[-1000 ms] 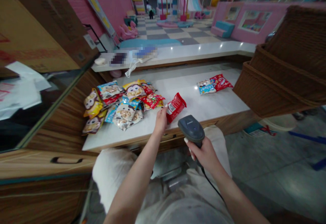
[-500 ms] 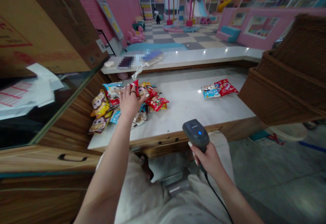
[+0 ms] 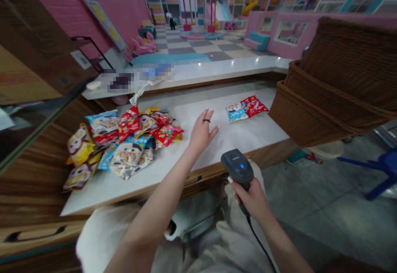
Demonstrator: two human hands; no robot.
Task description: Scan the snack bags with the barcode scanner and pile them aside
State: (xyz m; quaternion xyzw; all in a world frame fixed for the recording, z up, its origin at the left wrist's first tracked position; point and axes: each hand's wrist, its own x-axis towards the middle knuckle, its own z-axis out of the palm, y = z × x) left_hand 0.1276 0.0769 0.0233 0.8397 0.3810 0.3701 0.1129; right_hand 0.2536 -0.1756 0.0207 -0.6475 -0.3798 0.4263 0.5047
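My left hand (image 3: 203,131) is over the white counter (image 3: 198,103), fingers stretched out and nothing in them. It is between a pile of snack packets (image 3: 130,153) on the left and a blue-and-white packet (image 3: 237,111) joined or overlapped by a red packet (image 3: 254,106) on the right. The pile mixes yellow, red and blue bags, several printed with cartoon faces. My right hand (image 3: 252,196) grips the handle of a dark barcode scanner (image 3: 237,166), a blue light lit on top and a cable running down. The scanner is above my lap at the counter's front edge.
Stacked brown woven baskets (image 3: 338,87) bound the counter's right end. Cardboard boxes (image 3: 31,45) stand at the left. A raised white ledge (image 3: 211,69) runs along the back, with a white cable (image 3: 138,94) hanging over it. A blue stool (image 3: 380,169) is on the floor at right.
My left hand has left the snack pile and moved right over the counter, empty. A blue-and-white packet it covered now shows at the pile's front. The view has turned right; my right hand keeps the scanner.
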